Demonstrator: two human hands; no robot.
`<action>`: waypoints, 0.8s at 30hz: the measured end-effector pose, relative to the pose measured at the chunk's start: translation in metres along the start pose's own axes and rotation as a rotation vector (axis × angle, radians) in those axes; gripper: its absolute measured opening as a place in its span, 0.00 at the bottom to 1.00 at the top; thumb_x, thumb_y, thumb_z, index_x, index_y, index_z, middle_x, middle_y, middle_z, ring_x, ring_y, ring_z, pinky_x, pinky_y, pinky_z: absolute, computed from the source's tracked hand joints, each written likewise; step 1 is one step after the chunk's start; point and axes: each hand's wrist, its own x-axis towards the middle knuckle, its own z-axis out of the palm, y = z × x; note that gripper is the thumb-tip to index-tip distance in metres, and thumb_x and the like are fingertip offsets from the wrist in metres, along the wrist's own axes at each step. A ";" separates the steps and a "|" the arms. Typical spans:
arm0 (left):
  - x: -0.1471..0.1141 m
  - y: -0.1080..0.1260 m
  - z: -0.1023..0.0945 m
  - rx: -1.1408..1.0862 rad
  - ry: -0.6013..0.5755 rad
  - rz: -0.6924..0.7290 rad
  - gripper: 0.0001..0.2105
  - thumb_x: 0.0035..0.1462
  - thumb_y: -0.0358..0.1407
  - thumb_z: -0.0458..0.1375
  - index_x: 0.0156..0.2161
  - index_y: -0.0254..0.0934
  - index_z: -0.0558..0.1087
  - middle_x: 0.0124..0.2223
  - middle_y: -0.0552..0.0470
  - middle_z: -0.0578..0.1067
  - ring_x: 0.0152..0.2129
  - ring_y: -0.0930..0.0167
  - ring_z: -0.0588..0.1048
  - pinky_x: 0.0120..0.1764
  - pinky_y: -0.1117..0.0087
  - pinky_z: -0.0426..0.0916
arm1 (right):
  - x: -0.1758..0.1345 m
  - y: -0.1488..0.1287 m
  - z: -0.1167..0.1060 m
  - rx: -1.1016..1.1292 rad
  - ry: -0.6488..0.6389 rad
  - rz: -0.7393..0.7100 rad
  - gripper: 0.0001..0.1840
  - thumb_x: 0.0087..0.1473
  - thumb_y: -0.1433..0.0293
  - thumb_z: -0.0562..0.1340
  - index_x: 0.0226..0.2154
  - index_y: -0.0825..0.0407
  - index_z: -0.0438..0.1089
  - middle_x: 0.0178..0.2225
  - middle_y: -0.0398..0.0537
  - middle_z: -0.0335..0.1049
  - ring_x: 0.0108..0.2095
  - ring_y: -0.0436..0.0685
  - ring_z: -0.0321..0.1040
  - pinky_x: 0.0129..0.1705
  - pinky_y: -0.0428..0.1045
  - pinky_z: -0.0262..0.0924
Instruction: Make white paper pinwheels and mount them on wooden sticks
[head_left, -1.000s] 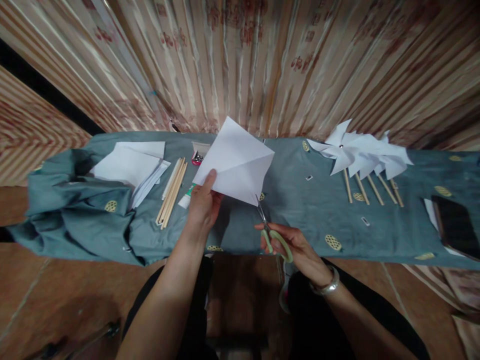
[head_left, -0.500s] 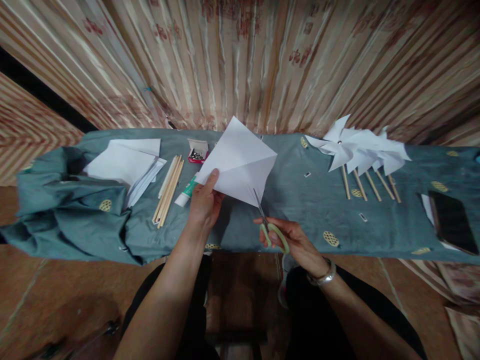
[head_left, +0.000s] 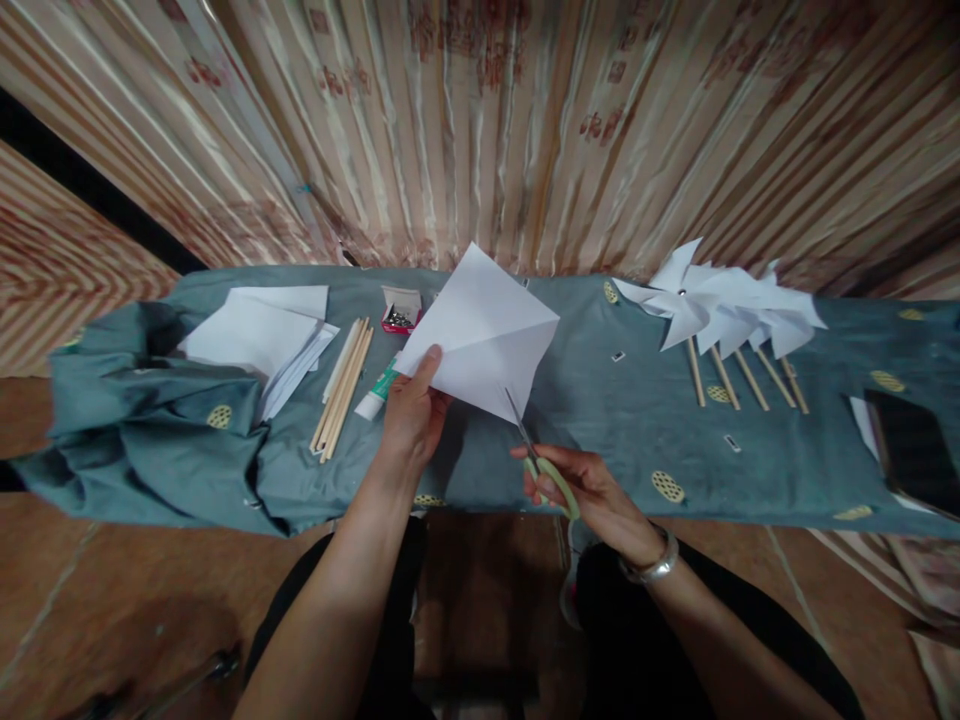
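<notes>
A creased square sheet of white paper (head_left: 484,325) is held above the cloth, one corner toward me. My left hand (head_left: 414,415) pinches its left corner, thumb on top and fingers underneath. My right hand (head_left: 566,480) grips a pair of scissors (head_left: 553,478) by the pale green handles. Their blades are at the near corner of the paper, pointing toward its middle. Just left of my left hand lie a green and white glue tube (head_left: 375,392), a bundle of wooden sticks (head_left: 343,395) and a small red box (head_left: 400,312) of metal pins.
Stacked white paper (head_left: 255,335) lies at the left on the grey-green cloth (head_left: 585,400), which is bunched at that end. Several white paper pinwheels (head_left: 682,295) on sticks lie at the right. A dark phone (head_left: 915,445) rests at the far right. Striped curtains (head_left: 517,130) hang behind.
The whole view has shifted slightly, with everything a little lower and to the right. The scissor blades look more closed on the paper; both hands keep their holds.
</notes>
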 end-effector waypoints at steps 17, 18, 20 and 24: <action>0.003 -0.001 -0.002 -0.040 -0.011 0.011 0.07 0.52 0.27 0.64 0.38 0.32 0.76 0.35 0.51 0.81 0.29 0.75 0.79 0.42 0.74 0.74 | 0.001 0.007 -0.003 -0.053 -0.026 0.004 0.21 0.50 0.57 0.67 0.43 0.53 0.74 0.26 0.42 0.67 0.25 0.47 0.61 0.27 0.44 0.59; 0.003 -0.001 -0.002 -0.040 -0.007 0.010 0.07 0.52 0.27 0.64 0.38 0.32 0.76 0.35 0.52 0.81 0.28 0.75 0.78 0.42 0.74 0.74 | 0.002 0.008 -0.002 -0.053 -0.027 0.006 0.21 0.49 0.57 0.67 0.42 0.53 0.74 0.25 0.41 0.66 0.25 0.47 0.60 0.26 0.44 0.59; 0.003 -0.001 -0.002 -0.038 -0.003 0.006 0.07 0.51 0.27 0.64 0.38 0.32 0.76 0.35 0.52 0.81 0.28 0.75 0.78 0.41 0.74 0.74 | 0.002 0.008 -0.002 -0.053 -0.027 0.003 0.21 0.50 0.57 0.67 0.42 0.53 0.74 0.25 0.41 0.66 0.24 0.47 0.60 0.26 0.45 0.59; 0.002 0.000 -0.001 -0.026 -0.010 0.008 0.08 0.51 0.28 0.65 0.39 0.32 0.76 0.36 0.51 0.81 0.29 0.74 0.79 0.42 0.73 0.74 | 0.002 0.009 -0.002 -0.050 -0.024 -0.009 0.22 0.50 0.56 0.67 0.43 0.53 0.74 0.24 0.40 0.65 0.24 0.47 0.60 0.27 0.45 0.58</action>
